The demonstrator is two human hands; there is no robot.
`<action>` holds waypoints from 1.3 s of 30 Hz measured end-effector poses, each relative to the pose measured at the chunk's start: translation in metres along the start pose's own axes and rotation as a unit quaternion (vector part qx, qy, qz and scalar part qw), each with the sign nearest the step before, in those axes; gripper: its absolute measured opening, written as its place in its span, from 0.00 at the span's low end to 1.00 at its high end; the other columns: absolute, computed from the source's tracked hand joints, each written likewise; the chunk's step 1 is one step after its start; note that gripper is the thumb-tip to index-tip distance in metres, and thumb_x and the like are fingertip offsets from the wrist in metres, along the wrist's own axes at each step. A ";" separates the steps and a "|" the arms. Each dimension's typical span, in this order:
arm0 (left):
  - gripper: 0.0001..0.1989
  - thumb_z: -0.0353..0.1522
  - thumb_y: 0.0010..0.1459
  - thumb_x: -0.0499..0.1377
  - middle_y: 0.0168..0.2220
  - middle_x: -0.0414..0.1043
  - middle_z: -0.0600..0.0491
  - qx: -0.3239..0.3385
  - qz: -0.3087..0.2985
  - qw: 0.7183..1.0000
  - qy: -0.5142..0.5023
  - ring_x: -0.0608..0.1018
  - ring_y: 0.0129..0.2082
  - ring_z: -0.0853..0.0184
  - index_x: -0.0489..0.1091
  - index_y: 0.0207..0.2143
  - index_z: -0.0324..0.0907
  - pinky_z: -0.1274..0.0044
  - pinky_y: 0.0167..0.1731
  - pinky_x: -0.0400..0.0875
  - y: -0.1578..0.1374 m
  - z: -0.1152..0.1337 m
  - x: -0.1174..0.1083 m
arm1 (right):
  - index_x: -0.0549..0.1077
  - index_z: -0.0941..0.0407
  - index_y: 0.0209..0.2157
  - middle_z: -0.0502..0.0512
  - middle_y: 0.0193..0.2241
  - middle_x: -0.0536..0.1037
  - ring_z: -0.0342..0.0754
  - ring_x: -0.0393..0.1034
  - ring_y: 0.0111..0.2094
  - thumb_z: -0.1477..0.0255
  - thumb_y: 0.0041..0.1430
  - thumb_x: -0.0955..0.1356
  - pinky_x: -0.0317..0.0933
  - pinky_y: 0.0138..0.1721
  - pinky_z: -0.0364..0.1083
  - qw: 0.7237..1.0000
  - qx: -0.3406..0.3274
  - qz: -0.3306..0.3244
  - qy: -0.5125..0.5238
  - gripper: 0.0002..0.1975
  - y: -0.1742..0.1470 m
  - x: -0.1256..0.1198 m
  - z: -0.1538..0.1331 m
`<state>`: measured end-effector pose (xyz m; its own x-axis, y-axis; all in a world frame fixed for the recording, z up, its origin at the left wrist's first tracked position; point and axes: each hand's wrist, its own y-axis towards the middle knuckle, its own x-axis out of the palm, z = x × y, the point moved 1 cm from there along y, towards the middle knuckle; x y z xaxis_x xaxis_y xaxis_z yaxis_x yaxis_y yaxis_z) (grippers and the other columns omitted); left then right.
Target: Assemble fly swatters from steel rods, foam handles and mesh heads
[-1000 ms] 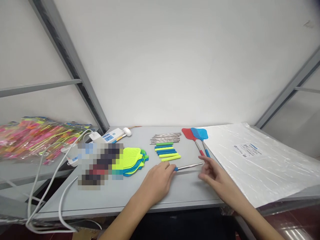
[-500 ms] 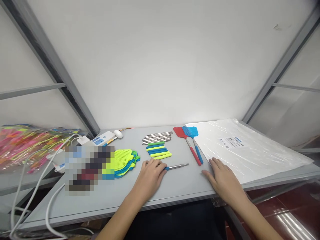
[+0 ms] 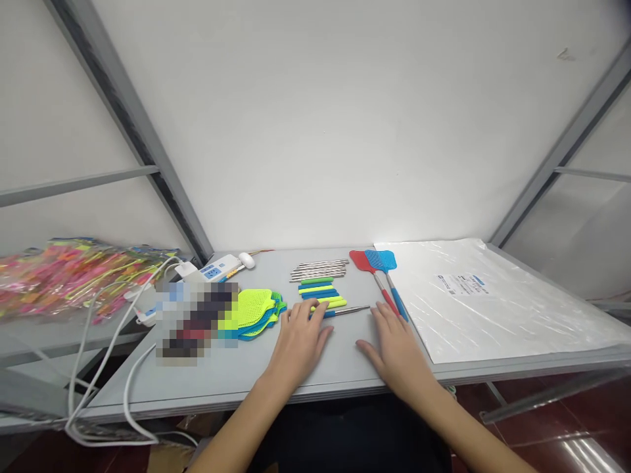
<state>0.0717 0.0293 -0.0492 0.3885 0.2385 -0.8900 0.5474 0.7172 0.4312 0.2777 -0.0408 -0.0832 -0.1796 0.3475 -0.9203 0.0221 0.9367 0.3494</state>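
Observation:
My left hand (image 3: pixel 300 338) lies flat on the table with its thumb apart. Its fingertips rest at a blue handle (image 3: pixel 329 314) fitted to a telescopic metal rod (image 3: pixel 352 310); part of the handle is hidden behind them. My right hand (image 3: pixel 397 351) is open, fingers spread, close to the rod's tip and the handle of a red fly swatter (image 3: pixel 363 261). A blue fly swatter (image 3: pixel 387 260) overlaps the red one. Beyond my left hand lie several blue, green and yellow handle grips (image 3: pixel 318 289) and a row of metal rods (image 3: pixel 320 268).
Yellow and blue swatter heads (image 3: pixel 254 312) are stacked left of my left hand, beside a pixelated patch. A power strip (image 3: pixel 217 270) and white cables (image 3: pixel 111 315) are farther left, near bagged colourful items (image 3: pixel 93 276). A white plastic sheet (image 3: pixel 493 322) covers the table's right side.
My right hand has moved left, away from the white sheet toward the rod's tip. My left thumb has spread away from the blue handle. The camera view has shifted slightly.

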 end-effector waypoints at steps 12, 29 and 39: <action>0.33 0.46 0.66 0.44 0.67 0.46 0.37 -0.045 -0.108 0.993 0.035 0.49 0.67 0.51 0.52 0.65 0.34 0.55 0.61 0.51 -0.069 -0.025 -0.006 | 0.53 0.63 0.66 0.64 0.66 0.51 0.57 0.39 0.68 0.50 0.65 0.53 0.34 0.65 0.61 0.996 -0.039 -0.076 0.003 0.38 -0.006 0.007 -0.004; 0.31 0.45 0.66 0.44 0.67 0.48 0.39 -0.065 -0.122 0.990 -0.011 0.50 0.67 0.51 0.52 0.65 0.38 0.55 0.61 0.49 -0.069 -0.020 -0.016 | 0.58 0.65 0.63 0.64 0.65 0.56 0.57 0.46 0.66 0.56 0.66 0.56 0.39 0.65 0.61 0.998 -0.047 -0.041 -0.004 0.33 -0.010 0.015 0.000; 0.21 0.35 0.64 0.52 0.57 0.63 0.41 -0.048 -0.039 0.998 0.032 0.64 0.57 0.52 0.60 0.58 0.41 0.53 0.58 0.51 -0.024 0.007 -0.011 | 0.63 0.65 0.61 0.65 0.63 0.59 0.60 0.52 0.64 0.59 0.67 0.57 0.50 0.62 0.61 0.997 -0.060 -0.006 -0.039 0.30 -0.011 0.018 -0.001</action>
<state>0.0593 0.0050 -0.0486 0.2980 0.2193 -0.9290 0.4984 0.7943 0.3474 0.2737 -0.0450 -0.1034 -0.1027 0.3424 -0.9339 -0.0989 0.9307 0.3521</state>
